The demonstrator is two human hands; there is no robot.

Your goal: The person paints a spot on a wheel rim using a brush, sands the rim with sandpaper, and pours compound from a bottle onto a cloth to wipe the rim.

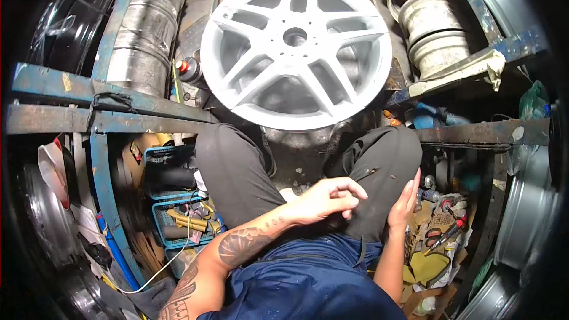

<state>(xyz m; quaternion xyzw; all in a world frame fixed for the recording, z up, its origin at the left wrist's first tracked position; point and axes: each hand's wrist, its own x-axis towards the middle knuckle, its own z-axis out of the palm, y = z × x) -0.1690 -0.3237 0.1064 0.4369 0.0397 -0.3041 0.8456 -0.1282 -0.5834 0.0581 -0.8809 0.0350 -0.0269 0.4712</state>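
Observation:
A light grey-white wheel rim (261, 80) with paired spokes lies face up in front of my knees. My left hand (329, 198) hovers over my lap near the right thigh, its fingers loosely bent and somewhat apart, with nothing visible in them. Against the outer side of my right knee, my right hand (404, 204) rests with fingers straight and the palm turned to the dark trousers (379, 160). Small brownish bits (372, 171) lie on the trouser leg. Neither hand touches the rim.
Stacked bare metal rims (145, 35) stand left, with more rims (435, 29) right. Blue-painted metal rails (118, 115) cross beside both knees. Blue baskets (172, 219) hold tools and rolls at left. Red-handled scissors (434, 236) lie among clutter at right. A white cable (172, 264) hangs at left.

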